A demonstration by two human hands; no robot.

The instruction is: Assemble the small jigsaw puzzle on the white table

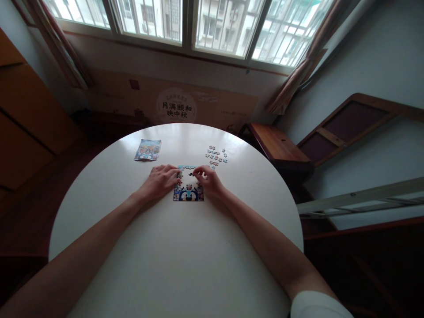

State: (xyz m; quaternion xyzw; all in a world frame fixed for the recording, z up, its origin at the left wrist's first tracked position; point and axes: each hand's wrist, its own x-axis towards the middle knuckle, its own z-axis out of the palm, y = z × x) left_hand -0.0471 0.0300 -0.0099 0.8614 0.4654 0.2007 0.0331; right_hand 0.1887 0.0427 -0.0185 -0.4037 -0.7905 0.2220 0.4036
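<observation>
A partly assembled jigsaw puzzle (188, 195) lies flat on the white round table, its lower part showing a dark blue cartoon figure and its middle showing white. My left hand (161, 180) rests along the puzzle's left edge, fingers stretched out and touching it. Over the upper right of the puzzle, my right hand (208, 179) pinches a small dark puzzle piece (191, 174) between thumb and forefinger. Loose puzzle pieces (217, 154) lie in a group beyond my right hand. The right fingers partly cover the puzzle's right side.
A colourful printed packet or sheet (148, 150) lies at the table's far left. The white table (179, 256) has a rounded edge. Beyond its right side stand a wooden stool or bench (278, 141) and a wooden-framed piece of furniture (351, 119). Windows (218, 26) line the back wall.
</observation>
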